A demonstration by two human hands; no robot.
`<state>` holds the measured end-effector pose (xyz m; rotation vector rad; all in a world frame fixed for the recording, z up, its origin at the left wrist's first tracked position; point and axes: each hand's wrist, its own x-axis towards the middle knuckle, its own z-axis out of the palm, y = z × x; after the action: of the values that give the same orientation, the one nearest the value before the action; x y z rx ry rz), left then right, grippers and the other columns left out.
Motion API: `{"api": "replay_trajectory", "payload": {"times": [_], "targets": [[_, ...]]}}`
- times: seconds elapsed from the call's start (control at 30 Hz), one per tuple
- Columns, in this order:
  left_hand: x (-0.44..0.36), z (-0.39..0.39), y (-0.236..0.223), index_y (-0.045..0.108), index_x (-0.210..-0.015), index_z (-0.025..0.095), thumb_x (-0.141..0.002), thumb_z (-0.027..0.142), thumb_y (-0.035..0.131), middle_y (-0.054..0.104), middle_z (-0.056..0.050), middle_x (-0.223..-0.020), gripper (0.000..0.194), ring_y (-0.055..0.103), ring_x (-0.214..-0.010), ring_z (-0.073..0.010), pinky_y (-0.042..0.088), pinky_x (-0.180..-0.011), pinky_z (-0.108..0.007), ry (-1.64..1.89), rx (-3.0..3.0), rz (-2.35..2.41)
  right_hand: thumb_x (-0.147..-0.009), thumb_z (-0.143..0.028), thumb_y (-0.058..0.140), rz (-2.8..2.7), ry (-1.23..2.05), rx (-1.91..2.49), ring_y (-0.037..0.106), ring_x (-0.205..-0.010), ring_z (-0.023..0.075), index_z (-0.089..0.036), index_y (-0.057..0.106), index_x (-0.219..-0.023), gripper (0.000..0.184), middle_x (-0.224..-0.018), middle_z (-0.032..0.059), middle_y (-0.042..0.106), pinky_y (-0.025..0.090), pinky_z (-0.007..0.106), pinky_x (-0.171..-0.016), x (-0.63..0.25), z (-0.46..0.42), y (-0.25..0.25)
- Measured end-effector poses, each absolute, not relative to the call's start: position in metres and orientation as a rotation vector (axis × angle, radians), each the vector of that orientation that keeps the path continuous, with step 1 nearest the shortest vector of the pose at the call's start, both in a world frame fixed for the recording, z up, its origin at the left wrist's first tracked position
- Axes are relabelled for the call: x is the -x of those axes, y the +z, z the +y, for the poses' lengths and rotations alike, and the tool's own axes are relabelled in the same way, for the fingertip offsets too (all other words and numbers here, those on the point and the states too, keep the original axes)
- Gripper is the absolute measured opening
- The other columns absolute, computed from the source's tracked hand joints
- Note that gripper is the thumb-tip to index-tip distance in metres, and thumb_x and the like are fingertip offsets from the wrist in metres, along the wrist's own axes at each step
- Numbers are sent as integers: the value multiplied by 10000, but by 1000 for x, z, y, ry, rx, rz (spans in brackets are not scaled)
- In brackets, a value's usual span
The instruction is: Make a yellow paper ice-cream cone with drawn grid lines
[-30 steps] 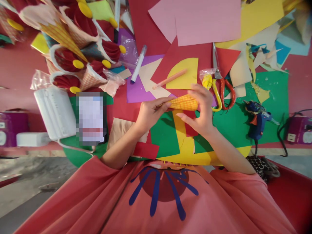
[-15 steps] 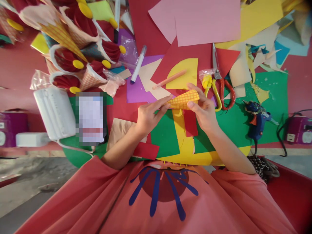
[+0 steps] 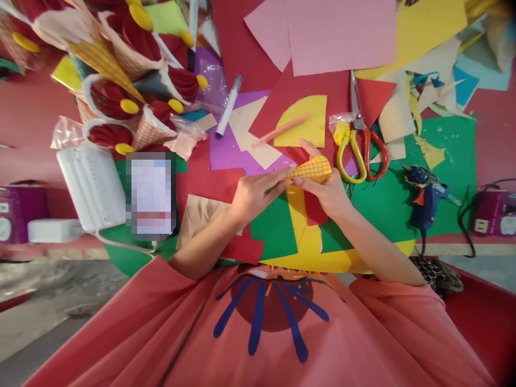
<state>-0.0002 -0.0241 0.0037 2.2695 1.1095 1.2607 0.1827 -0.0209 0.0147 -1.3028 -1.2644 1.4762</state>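
A small yellow cone (image 3: 313,169) with an orange grid pattern lies sideways between my hands, above the cluttered table. Its narrow end is pinched in the fingers of my left hand (image 3: 262,193). Around its body, my right hand (image 3: 328,185) is closed, with the thumb along the near side and some fingers hidden behind. Just beyond the cone is a quarter-round yellow sheet (image 3: 310,115), with a peach-coloured stick (image 3: 284,129) lying across it. Scissors with yellow handles (image 3: 351,158) and scissors with red handles (image 3: 377,156) lie to the right of my right hand.
Finished-looking paper cones (image 3: 153,126) crowd the left back. A white device (image 3: 92,185) and a phone (image 3: 151,196) lie left; a blue glue gun (image 3: 429,201) lies right. A marker (image 3: 229,107), pink sheets (image 3: 342,35) and paper scraps (image 3: 431,153) cover the back.
My right hand, spread at the cone's wide end a second ago, has closed around it, its thumb sliding toward the narrow end. The cone and left hand have shifted slightly right.
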Motion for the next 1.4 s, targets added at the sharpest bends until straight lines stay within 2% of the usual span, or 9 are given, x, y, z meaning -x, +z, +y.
{"api": "replay_trajectory", "payload": {"times": [0.1, 0.33, 0.5, 0.6, 0.7, 0.93, 1.13, 1.27, 1.4], "targets": [[2, -23, 3, 681, -1159, 230, -954, 297, 551, 774, -10, -912, 252, 716, -628, -81, 537, -565, -124, 1233, -2268, 1117, -693, -439, 772, -1267, 1472, 1292, 227, -1489, 240, -319, 520, -1348, 712, -1529, -53, 408, 188, 448, -1242, -183, -21, 15], [4, -21, 5, 723, -1073, 224, -940, 330, 570, 773, -7, -900, 229, 734, -676, -103, 565, -599, -137, 1257, -2279, 1084, -720, -434, 748, -1243, 1497, 1322, 479, -1329, 253, -336, 486, -1380, 717, -1458, -33, 497, 266, 477, -1217, -184, -23, 16], [8, -20, 6, 751, -1011, 214, -940, 382, 560, 771, -28, -888, 264, 730, -658, -109, 560, -583, -143, 1218, -2273, 1099, -722, -422, 734, -1146, 1552, 1310, 611, -1130, 245, -320, 522, -1354, 675, -1160, -16, 683, 371, 480, -1158, -185, -21, 19], [10, -19, 7, 754, -986, 207, -925, 366, 588, 773, -32, -863, 237, 728, -651, -106, 549, -576, -141, 1255, -2251, 1074, -712, -408, 735, -1071, 1604, 1269, 647, -1042, 231, -317, 571, -1299, 616, -985, -30, 706, 440, 467, -1099, -186, -19, 21], [10, -17, 9, 749, -948, 191, -904, 315, 628, 774, -25, -846, 179, 727, -651, -98, 540, -575, -128, 1338, -2289, 1042, -707, -378, 736, -992, 1664, 1251, 658, -1005, 219, -310, 615, -1240, 551, -924, -34, 704, 498, 424, -1030, -186, -18, 24], [13, -13, 12, 717, -919, 171, -871, 232, 677, 772, -1, -802, 87, 732, -672, -92, 536, -591, -124, 1480, -2460, 858, -681, -370, 722, -917, 1733, 1242, 627, -1127, 232, -275, 668, -1147, 479, -1205, -32, 688, 482, 404, -1057, -185, -15, 31], [15, -13, 12, 707, -949, 187, -890, 232, 648, 768, 7, -779, 95, 730, -663, -101, 535, -569, -144, 1434, -2462, 893, -695, -365, 713, -925, 1702, 1261, 637, -1113, 240, -270, 669, -1129, 446, -1226, -11, 681, 494, 433, -1034, -188, -13, 27], [13, -14, 7, 672, -1112, 186, -878, 328, 667, 772, -22, -850, 274, 733, -692, -106, 540, -597, -146, 1324, -2511, 911, -720, -368, 708, -995, 1692, 1279, 574, -1239, 259, -267, 656, -1166, 460, -1287, 6, 648, 446, 455, -1092, -189, -13, 23], [11, -14, 4, 630, -1201, 204, -901, 196, 626, 770, -29, -933, 299, 739, -768, -108, 551, -630, -150, 1286, -2564, 833, -725, -318, 719, -1023, 1688, 1277, 482, -1348, 244, -260, 678, -1136, 417, -1338, -2, 620, 335, 444, -1179, -191, -12, 20]]}}
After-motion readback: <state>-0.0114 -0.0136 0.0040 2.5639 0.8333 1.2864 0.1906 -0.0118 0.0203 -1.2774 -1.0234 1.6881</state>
